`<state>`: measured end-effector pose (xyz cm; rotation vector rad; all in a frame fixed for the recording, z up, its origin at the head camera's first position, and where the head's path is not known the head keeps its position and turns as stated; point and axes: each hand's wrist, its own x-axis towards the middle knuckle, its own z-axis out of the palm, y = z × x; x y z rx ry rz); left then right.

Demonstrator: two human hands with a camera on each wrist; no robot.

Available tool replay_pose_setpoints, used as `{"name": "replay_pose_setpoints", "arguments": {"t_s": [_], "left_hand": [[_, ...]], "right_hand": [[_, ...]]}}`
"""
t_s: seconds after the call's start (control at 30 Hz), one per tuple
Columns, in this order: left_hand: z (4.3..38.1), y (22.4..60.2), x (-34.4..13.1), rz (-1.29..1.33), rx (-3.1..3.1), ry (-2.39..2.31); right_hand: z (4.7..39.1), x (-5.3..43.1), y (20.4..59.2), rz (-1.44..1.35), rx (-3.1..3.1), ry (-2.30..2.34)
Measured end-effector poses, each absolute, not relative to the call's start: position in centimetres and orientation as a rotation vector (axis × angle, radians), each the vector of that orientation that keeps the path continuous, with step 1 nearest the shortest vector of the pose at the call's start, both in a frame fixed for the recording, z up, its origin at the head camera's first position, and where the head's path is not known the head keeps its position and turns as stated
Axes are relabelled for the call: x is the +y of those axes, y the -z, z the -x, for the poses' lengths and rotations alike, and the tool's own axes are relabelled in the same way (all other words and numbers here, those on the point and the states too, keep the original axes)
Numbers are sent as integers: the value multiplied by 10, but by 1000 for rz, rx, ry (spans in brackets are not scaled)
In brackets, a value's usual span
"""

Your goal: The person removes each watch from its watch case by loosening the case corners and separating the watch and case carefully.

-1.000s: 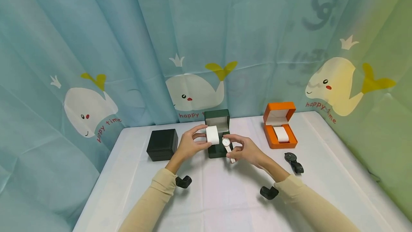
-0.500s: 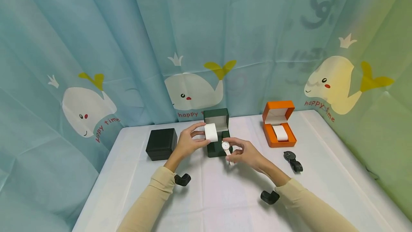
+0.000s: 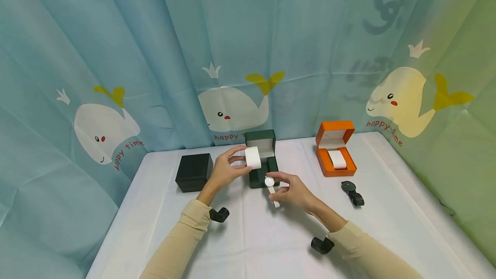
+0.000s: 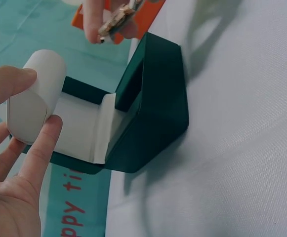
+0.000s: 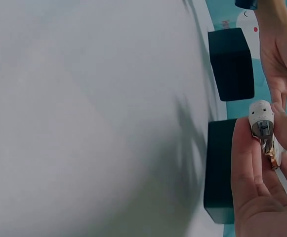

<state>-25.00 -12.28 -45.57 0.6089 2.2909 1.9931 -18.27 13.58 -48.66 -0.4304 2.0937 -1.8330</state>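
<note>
My left hand [image 3: 224, 172] pinches a white watch cushion [image 3: 253, 157] by its two ends, above an open green watch box [image 3: 257, 179]. The left wrist view shows the thumb on one side of the cushion [image 4: 47, 74] and fingertips on the other. To the right and lower, my right hand [image 3: 295, 191] holds a wristwatch [image 3: 269, 181] with a round white dial and a white strap hanging down. In the right wrist view, the strap [image 5: 261, 112] and its metal buckle sit between thumb and fingers. Cushion and watch are apart.
A closed black box [image 3: 194, 173] stands left of the green one. An open orange watch box [image 3: 337, 170] with a white cushion inside stands at the back right. A black wristwatch [image 3: 352, 193] lies in front of it. A patterned curtain [image 3: 310, 55] hangs behind the table.
My right hand has drawn the white-strapped watch away from the cushion, toward me and slightly left. The left hand keeps the cushion, shifted slightly left and up in the head view.
</note>
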Motion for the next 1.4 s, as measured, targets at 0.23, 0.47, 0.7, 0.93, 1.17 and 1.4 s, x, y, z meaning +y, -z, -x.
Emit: {"name": "replay_pose_setpoints", "arguments": {"t_s": [0.23,0.47,0.7,0.93,1.17,1.4], "left_hand": [[250,454,-122,-617,2295,-1995],[250,454,-121,-618,2293,-2000],[251,455,-122,-632,2309,-1993],[251,455,-122,-636,2308,-1988],[250,454,-121,-649,2304,-1991],[250,455,-122,-629,2307,-1976]], "right_hand": [[175,126,492,383,2099,1862],[170,117,496,334,2080,1913],[168,115,498,306,2086,1919],[168,115,499,322,2132,1860],[167,112,497,390,2281,1754],[164,108,503,394,2438,1644]]}}
